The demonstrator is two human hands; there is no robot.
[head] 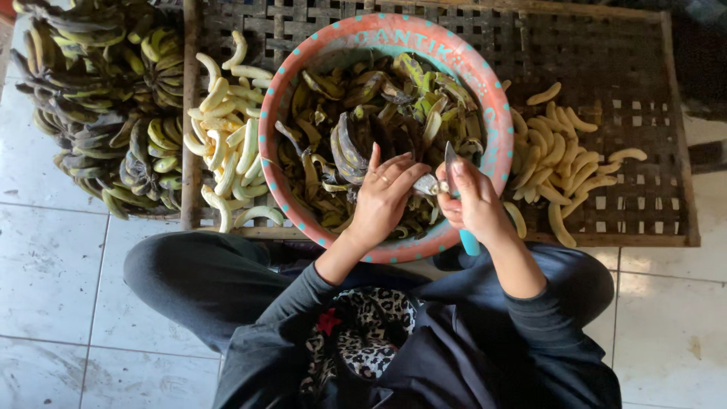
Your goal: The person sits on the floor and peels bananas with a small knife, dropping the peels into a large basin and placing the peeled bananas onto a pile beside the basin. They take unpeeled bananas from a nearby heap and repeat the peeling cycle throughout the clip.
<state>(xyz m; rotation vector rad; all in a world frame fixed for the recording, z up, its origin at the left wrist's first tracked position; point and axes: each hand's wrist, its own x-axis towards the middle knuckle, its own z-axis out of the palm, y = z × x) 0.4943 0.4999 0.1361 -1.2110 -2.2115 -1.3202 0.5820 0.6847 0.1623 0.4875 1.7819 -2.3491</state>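
The right hand (473, 201) is gripping a knife (454, 182) with all fingers wrapped tight around its light blue handle, which is protruding below the palm; the blade is pointing up and away from the body. The left hand (386, 193) is closing around a banana (425, 185), fingers curled over it and thumb underneath, holding it just beside the blade. Only the pale end of the fruit is showing between the two hands, so how much skin is left on it cannot be told.

Both hands are working directly over the near rim of a large pink basin (496, 113) with blue dots, which is sitting on a woven bamboo tray (644, 76). The basin is holding a heap of dark green-and-brown peels (356, 121).

Hazard: the blade edge is lying very close to the left fingertips. A slip on the wet skin is likely to carry the edge into them. A loose hold on the fruit could also drop it among the peels.

Peeled bananas are lying in two groups on the tray: a left pile (227, 129) and a right pile (556, 155). Unpeeled bunches (91, 98) are stacked at far left, over the tiled floor (45, 265). The person is sitting cross-legged in dark clothing.
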